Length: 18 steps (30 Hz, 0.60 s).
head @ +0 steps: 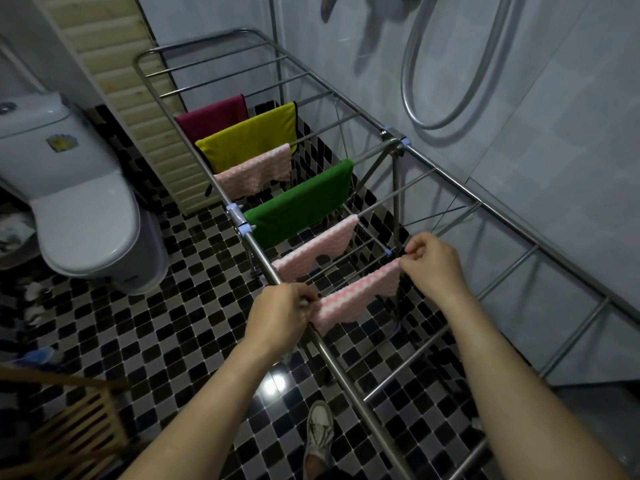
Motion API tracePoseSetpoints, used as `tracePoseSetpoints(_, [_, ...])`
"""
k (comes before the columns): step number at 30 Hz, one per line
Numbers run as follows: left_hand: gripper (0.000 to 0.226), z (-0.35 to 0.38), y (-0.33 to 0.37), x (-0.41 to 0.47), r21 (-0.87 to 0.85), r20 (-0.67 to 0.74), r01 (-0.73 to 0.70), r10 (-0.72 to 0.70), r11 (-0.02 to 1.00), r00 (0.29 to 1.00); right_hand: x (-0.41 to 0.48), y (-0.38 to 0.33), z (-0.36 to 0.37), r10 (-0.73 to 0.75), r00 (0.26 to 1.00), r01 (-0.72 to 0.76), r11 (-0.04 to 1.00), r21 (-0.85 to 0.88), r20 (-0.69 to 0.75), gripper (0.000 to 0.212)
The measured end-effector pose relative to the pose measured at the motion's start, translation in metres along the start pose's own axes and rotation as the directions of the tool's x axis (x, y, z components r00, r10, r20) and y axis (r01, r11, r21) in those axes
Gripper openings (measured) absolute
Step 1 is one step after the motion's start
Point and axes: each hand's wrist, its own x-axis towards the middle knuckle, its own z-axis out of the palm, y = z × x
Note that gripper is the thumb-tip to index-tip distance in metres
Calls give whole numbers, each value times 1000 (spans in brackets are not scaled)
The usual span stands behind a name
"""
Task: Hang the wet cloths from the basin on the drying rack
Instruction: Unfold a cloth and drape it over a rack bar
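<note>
Now pink cloth between both hands.

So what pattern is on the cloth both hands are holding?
Pink-and-white zigzag on the held cloth; head view.

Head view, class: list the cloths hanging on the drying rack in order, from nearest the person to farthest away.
Pink zigzag cloth held by both hands → second pink zigzag cloth → green cloth → pale pink cloth → yellow cloth → maroon cloth.
</note>
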Motion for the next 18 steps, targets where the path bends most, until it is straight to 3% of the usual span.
tracePoseSetpoints(4, [8, -1, 1, 0, -18, 84, 10, -8, 1000, 996, -3, -2, -2, -40, 999, 38, 996, -76, -20, 12])
tracePoseSetpoints(7, [8, -15, 3, -1, -299, 43, 133, -126, 945, 991, -8, -11, -12, -5, 999, 7, 999, 39, -38, 14])
tracePoseSetpoints(9, [8, -31, 7, -4, -593, 96, 262, -256, 761, 962, -17, -22, -24, 81, 995, -93, 945, 315, 52, 11])
tracePoseSetpoints(11, [10, -48, 15, -12, -844, 257, 355, -278, 402, 926, -36, -38, -37, 75, 963, -224, 757, 614, 259, 12])
tracePoseSetpoints(12, [14, -52, 18, -14, -894, 302, 365, -252, 260, 919, -45, -45, -40, 36, 935, -284, 672, 684, 353, 13])
tracePoseSetpoints(14, [24, -55, 25, -22, -929, 330, 354, -196, 104, 923, -68, -56, -39, -50, 869, -359, 620, 697, 492, 19])
tracePoseSetpoints(18, [45, -53, 37, -49, -951, 303, 292, -112, -105, 947, -119, -76, -26, -194, 715, -467, 581, 666, 671, 41])
